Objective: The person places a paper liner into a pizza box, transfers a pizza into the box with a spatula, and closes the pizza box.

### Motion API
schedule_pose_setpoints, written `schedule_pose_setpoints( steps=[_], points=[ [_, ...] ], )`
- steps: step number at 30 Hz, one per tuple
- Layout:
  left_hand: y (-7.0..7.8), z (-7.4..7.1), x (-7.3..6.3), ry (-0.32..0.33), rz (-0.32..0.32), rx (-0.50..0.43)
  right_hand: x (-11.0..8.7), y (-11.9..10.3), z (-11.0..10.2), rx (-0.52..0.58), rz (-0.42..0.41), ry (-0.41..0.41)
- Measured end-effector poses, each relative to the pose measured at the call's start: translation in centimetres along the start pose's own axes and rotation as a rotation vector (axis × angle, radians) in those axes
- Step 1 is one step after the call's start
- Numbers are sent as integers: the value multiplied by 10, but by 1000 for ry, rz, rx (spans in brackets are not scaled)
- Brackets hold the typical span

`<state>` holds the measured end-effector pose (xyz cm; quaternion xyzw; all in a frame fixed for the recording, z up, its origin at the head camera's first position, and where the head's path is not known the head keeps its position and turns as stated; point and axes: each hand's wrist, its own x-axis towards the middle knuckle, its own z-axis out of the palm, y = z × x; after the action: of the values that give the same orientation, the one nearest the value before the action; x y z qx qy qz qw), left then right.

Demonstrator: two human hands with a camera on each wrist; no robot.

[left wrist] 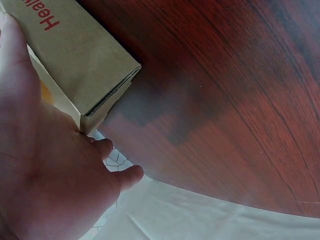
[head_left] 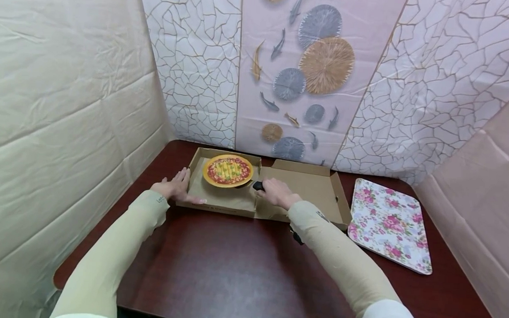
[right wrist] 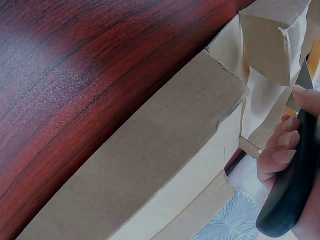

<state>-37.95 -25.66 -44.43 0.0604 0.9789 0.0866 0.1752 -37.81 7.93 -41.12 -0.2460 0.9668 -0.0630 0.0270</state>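
Observation:
A toy-like pizza [head_left: 229,170] on a yellow round base lies in the left half of an open cardboard pizza box [head_left: 219,202]. My right hand [head_left: 276,193] grips the black handle [right wrist: 287,190] of a pizza server, whose metal blade [right wrist: 303,80] points left to the pizza's near right edge. The blade's far end is hidden beneath the pizza. With fingers spread, my left hand [head_left: 175,188] rests on the box's front left corner. Its thumb lies along the front wall, and the left wrist view shows the palm [left wrist: 45,165] against that corner.
The box lid [head_left: 308,189] lies folded out to the right. Beyond it is a floral tray [head_left: 388,225]. Another black-handled item [head_left: 296,236] sits partly hidden under my right forearm. Draped cloth walls stand close around the dark wooden table [head_left: 225,265].

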Motion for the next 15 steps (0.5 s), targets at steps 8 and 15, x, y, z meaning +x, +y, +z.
schedule_pose_setpoints(
  steps=[8, 15],
  points=[
    [3, -6, -9, -4, -1, -32, 5, -7, 0, -21, -19, -22],
    [1, -3, -2, -8, 0, -21, 7, -10, 1, -30, -23, -48]
  ],
)
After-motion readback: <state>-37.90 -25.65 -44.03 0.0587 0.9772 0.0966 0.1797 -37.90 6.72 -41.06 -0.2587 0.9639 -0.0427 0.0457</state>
